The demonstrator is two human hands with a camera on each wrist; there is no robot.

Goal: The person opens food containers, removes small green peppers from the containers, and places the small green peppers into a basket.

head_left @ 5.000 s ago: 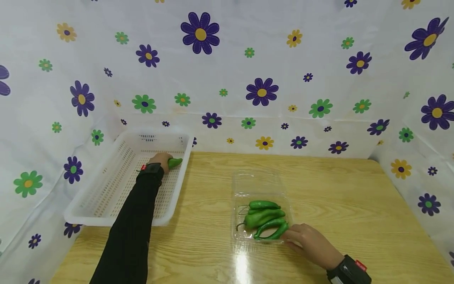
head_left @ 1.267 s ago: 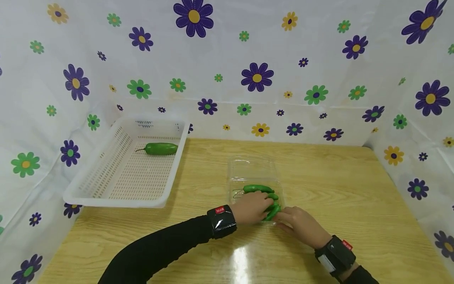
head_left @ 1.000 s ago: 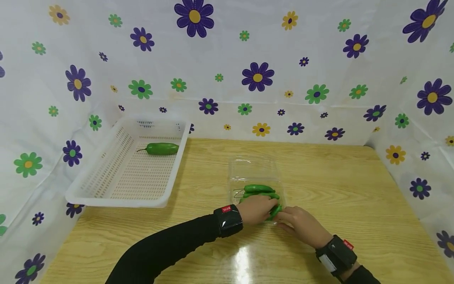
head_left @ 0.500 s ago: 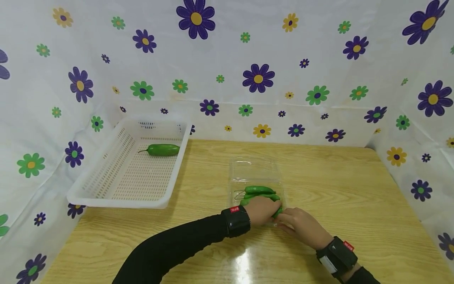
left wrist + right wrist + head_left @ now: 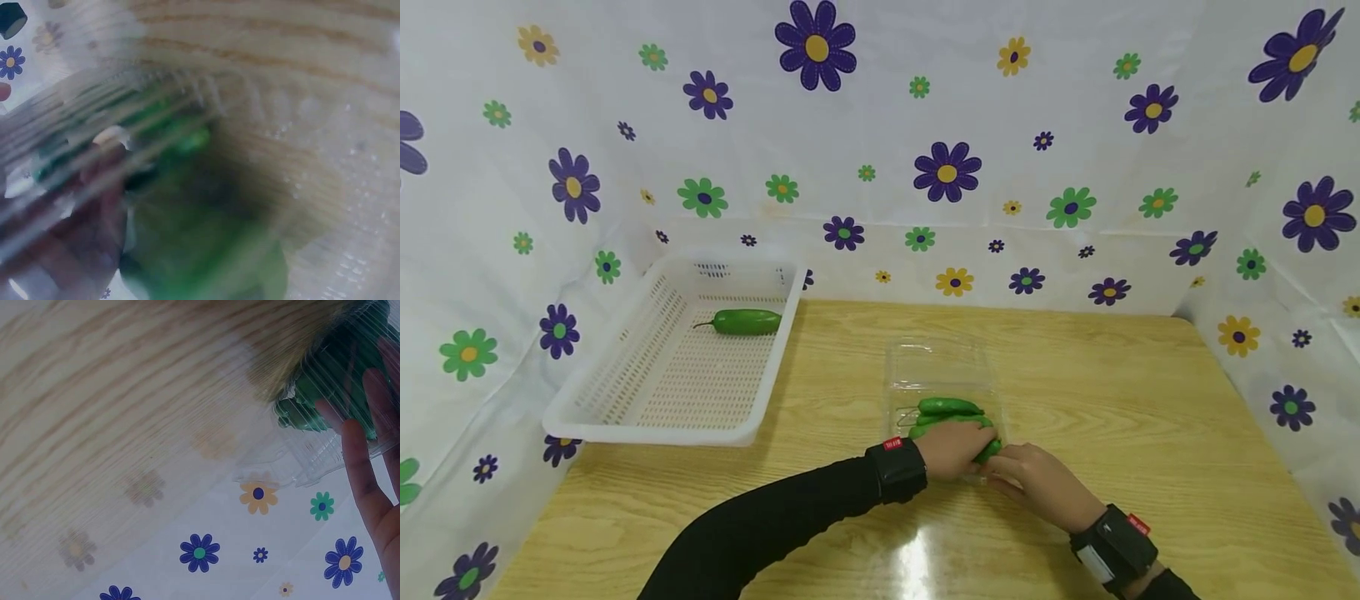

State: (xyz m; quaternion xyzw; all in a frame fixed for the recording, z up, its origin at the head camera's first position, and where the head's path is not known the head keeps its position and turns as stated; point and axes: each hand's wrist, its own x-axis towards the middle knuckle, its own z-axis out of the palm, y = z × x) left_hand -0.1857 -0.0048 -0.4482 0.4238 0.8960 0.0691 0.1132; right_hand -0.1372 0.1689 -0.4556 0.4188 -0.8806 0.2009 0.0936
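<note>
In the head view, a clear plastic clamshell box [image 5: 937, 363] lies with its lid folded back on the table. Several green chili peppers [image 5: 950, 406] lie side by side in it. My left hand [image 5: 953, 448] reaches over the nearer peppers from the left; its fingertips are hidden, and a pepper tip shows beyond them. My right hand [image 5: 1037, 482] pinches the box's front right corner. In the right wrist view, the right thumb [image 5: 357, 462] lies against the ribbed clear wall, with fingers and peppers behind. The left wrist view, through plastic, is blurred.
A white perforated basket [image 5: 574, 425] stands at the table's left, with one large green chili pepper [image 5: 747, 322] near its back right. Flowered white sheeting [image 5: 880, 158] walls off the table [image 5: 1135, 400] at the back and sides.
My left hand has left the basket for the box, then shifted slightly right over the peppers; a single pepper shows in the basket. The right hand has stayed at the box's corner.
</note>
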